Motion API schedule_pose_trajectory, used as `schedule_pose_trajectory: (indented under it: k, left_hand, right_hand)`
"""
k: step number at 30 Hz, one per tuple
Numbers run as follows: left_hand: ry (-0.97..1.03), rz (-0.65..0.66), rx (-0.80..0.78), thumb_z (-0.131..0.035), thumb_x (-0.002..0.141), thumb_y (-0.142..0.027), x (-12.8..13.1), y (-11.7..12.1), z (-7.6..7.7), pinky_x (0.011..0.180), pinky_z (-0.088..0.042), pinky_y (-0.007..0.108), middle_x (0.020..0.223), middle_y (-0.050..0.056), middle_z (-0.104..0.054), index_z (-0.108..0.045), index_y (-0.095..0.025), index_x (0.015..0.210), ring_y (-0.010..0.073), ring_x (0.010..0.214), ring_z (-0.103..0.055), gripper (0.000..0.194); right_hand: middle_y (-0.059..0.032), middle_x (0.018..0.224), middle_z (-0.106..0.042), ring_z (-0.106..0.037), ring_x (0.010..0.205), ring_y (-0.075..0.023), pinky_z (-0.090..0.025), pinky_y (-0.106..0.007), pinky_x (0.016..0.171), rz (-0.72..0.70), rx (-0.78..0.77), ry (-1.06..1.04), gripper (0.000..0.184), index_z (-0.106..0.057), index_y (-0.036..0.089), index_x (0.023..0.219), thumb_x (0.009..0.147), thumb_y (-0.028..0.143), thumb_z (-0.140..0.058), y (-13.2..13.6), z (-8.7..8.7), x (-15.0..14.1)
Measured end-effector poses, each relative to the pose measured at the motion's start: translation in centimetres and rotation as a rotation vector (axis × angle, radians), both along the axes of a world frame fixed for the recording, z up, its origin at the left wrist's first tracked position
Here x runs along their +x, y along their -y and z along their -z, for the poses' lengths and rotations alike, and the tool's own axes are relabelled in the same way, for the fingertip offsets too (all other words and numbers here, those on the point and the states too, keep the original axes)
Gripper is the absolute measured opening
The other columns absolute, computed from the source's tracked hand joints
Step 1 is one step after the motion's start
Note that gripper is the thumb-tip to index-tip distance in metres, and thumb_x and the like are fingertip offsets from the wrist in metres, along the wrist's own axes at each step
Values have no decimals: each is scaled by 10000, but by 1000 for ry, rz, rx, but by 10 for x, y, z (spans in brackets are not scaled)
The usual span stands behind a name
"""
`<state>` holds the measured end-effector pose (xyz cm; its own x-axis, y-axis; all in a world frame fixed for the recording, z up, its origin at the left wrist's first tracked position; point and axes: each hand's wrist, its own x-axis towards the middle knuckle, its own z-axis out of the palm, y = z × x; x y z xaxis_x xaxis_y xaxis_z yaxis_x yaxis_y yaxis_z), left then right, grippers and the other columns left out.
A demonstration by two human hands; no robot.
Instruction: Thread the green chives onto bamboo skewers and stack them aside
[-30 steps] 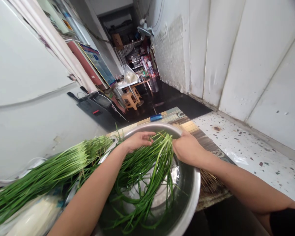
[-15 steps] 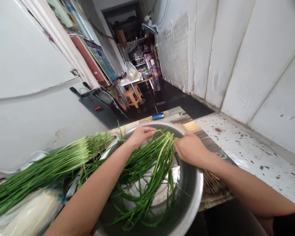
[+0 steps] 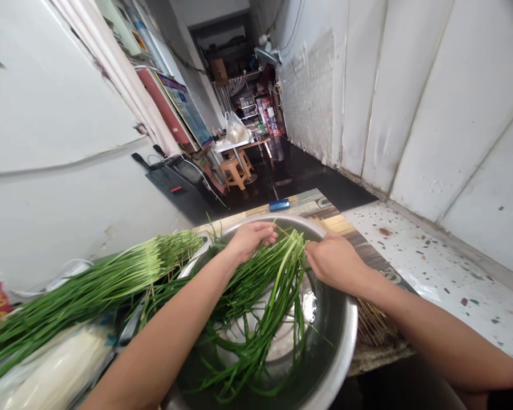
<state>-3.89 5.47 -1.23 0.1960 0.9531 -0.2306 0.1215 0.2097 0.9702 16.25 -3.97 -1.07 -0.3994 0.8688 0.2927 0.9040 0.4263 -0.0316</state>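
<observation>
A bunch of garlic chives (image 3: 277,302) hangs by its pale ends from a thin bamboo skewer (image 3: 283,230), the leaves trailing into a large metal basin (image 3: 349,324). At the skewer's near end, my right hand (image 3: 336,262) is closed, knuckles up; its fingers hide most of that end. My left hand (image 3: 254,238) pinches a thin chive stalk beside the skewer's other tip, above the basin. Left of the basin lies a big pile of chives (image 3: 111,279), with pale ends lined up and sticks among them.
Loose bamboo skewers (image 3: 378,324) lie on the patterned table (image 3: 359,245) right of the basin. A blue object (image 3: 279,205) sits at the table's far edge. A plastic-wrapped pale bundle (image 3: 55,364) is at lower left. Farther off are stools (image 3: 233,172) and a small table (image 3: 235,145).
The view has shifted slightly, so everything sits a little further right. My left fingers have curled a bit more near the skewer tip; the right hand keeps its hold.
</observation>
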Motion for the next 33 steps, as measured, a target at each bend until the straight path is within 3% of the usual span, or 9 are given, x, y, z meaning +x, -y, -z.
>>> schedule_pose_trajectory:
  k: [9, 33]
  left_hand:
    - [33, -11, -127, -654, 778, -152, 5, 4, -4, 551, -465, 192, 796, 111, -695, -662, -78, 876, 119, 671, -655, 122]
    - [61, -62, -137, -586, 818, -91, 13, 9, -7, 520, -462, 196, 736, 102, -686, -656, -61, 908, 129, 637, -657, 118]
  right_hand:
    - [-77, 553, -591, -422, 484, -136, -218, -307, 587, 4, 39, 21, 264, -606, 144, 670, 836, 191, -407, 2, -3, 0]
    - [-71, 538, -581, -407, 480, -144, -197, -309, 575, -3, 56, 45, 289, -608, 149, 662, 842, 184, -384, 1, -2, 1]
